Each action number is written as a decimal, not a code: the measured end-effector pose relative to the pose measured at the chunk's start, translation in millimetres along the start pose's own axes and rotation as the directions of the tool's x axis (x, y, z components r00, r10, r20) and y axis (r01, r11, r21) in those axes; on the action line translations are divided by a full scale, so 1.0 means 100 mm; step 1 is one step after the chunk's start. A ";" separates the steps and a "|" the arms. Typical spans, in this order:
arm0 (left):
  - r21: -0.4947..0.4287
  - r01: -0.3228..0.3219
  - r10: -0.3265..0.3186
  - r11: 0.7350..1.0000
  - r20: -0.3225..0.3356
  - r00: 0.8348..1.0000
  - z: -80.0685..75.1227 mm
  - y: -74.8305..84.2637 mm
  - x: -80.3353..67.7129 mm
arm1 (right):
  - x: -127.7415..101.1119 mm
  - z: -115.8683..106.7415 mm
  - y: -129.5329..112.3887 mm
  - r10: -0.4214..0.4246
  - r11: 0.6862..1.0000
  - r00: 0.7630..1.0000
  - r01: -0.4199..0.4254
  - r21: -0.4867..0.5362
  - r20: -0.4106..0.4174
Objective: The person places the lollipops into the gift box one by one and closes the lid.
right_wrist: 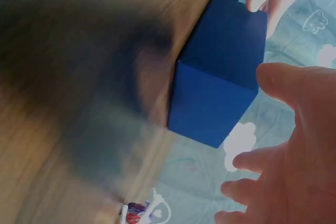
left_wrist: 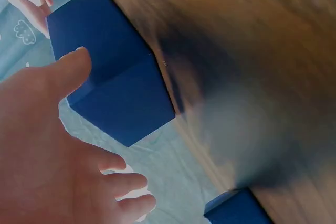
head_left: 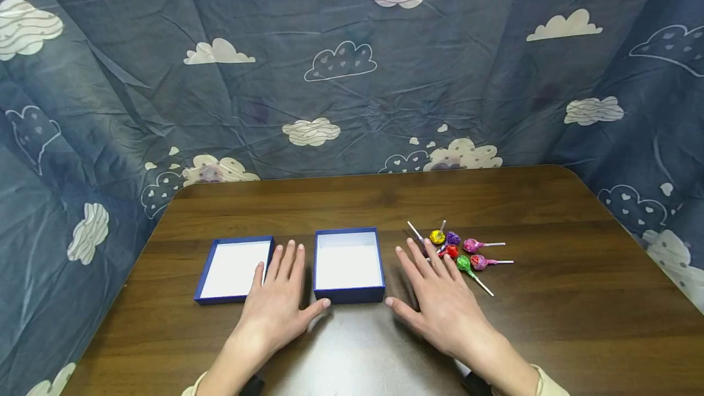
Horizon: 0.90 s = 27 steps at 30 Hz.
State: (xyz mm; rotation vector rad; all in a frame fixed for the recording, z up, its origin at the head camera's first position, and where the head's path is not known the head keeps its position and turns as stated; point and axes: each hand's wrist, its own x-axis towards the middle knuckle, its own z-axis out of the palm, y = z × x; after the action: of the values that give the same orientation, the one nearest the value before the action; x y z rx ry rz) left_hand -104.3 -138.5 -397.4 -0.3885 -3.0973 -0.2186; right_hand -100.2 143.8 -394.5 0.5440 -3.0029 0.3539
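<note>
A deep blue box [head_left: 349, 293] with a white inside stands open at the table's middle. Its shallow blue lid [head_left: 207, 269] lies upturned to the left. My left hand [head_left: 282, 298] lies flat on the wood between lid and box, fingers straight, thumb close to the box's front left corner. My right hand [head_left: 437, 295] lies flat to the right of the box, fingers spread, fingertips next to several wrapped lollipops [head_left: 459, 253]. The left wrist view shows my left hand [left_wrist: 52, 150] beside the blue box [left_wrist: 115, 93]. The right wrist view shows my right hand [right_wrist: 294, 150] beside the blue box [right_wrist: 220, 87].
The brown wooden table [head_left: 550, 274] stands inside a dark blue cloth with a cloud print [head_left: 341, 60], which hangs behind and at both sides. Bare wood lies behind the boxes and at the right. The lollipops [right_wrist: 142, 211] show blurred low in the right wrist view.
</note>
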 end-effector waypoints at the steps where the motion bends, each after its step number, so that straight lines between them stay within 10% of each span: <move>1: 0.000 0.000 0.000 1.000 -0.001 1.000 -0.01 0.00 0.00 | 0.00 -0.01 -0.01 -0.005 1.000 1.000 0.005 -0.001 0.000; 12: -0.040 -0.034 0.032 0.999 -0.053 0.998 -0.08 0.09 0.00 | 0.00 -0.18 0.06 -0.022 1.000 1.000 0.022 0.022 -0.015; 27: -0.374 0.004 -0.020 0.927 -0.038 0.999 -0.14 0.16 0.04 | 0.01 -0.46 0.39 -0.090 0.976 0.989 0.111 0.189 -0.115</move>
State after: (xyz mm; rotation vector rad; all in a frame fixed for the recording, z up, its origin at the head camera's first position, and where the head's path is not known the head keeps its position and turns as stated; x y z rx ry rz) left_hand -104.4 -124.3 -381.3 -0.3623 -3.0072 -0.8145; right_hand -114.0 190.1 -358.4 0.6676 -2.8424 0.6531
